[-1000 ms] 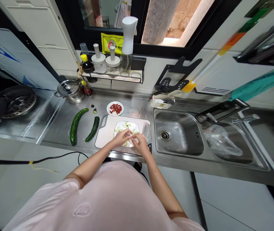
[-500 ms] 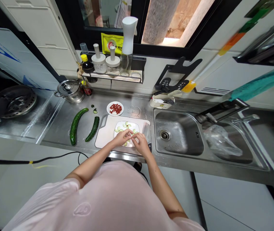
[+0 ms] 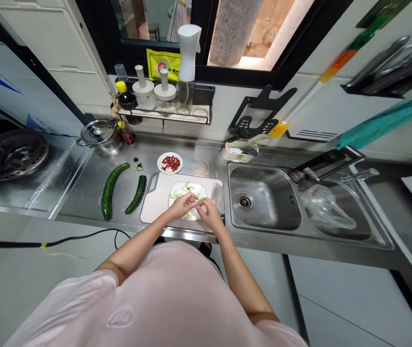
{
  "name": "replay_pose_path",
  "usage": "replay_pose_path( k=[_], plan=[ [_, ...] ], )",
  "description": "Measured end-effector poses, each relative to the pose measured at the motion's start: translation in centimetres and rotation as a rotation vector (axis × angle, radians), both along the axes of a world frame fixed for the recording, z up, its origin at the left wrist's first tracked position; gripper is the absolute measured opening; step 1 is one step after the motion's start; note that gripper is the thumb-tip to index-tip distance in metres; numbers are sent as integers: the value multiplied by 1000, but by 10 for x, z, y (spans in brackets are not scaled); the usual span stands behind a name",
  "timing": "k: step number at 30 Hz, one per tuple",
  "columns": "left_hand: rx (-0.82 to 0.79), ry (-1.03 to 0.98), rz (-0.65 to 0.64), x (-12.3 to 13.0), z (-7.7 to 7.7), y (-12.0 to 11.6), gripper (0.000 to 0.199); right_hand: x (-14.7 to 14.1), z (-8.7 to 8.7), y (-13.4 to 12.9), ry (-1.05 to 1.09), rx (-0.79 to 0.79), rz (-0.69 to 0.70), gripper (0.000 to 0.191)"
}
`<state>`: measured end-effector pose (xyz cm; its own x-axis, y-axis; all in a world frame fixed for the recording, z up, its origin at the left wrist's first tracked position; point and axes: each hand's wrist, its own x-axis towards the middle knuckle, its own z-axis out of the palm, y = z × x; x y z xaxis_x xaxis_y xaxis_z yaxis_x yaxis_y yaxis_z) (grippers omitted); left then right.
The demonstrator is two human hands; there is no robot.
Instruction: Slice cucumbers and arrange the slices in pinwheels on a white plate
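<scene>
My left hand [image 3: 182, 205] and my right hand [image 3: 209, 212] meet over a white plate [image 3: 174, 187], fingertips pinched close together. Whatever lies between the fingers is too small to make out. Thin cucumber slices [image 3: 187, 187] with green rims are laid in curved groups on the plate, which rests on a pale cutting board [image 3: 151, 208]. At the board's right edge lies a knife [image 3: 218, 193], partly behind my right hand. Just beyond the board is a small white dish [image 3: 159, 163] of chopped red pieces [image 3: 171, 163].
Left of the board lie a whole cucumber [image 3: 110, 192], a shorter cut cucumber [image 3: 136, 195] and a cucumber end piece [image 3: 140, 167]. A lidded steel pot [image 3: 101, 138] stands behind them. The sink [image 3: 264, 197] is on the right; a shelf [image 3: 166, 115] with seasoning jars hangs behind.
The whole view has shifted slightly, so things appear a little further left. Both hands stay over the plate with fingertips together; nothing else has visibly moved.
</scene>
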<state>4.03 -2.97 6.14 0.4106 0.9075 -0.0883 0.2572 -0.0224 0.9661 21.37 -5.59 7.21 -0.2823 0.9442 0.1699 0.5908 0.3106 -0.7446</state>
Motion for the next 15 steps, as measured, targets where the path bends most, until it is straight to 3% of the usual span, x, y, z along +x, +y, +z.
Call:
replay_pose_path(
  k=[4,9,15],
  plan=[
    [-4,17,23,1,-1,1,28,4,-4,4,-9,9,-22,11],
    [98,274,133,-2,3,7,24,20,-13,22,-115,3,-112,15],
    [247,495,62,-2,-3,6,20,29,-24,36,-292,-22,-99,14]
  ],
)
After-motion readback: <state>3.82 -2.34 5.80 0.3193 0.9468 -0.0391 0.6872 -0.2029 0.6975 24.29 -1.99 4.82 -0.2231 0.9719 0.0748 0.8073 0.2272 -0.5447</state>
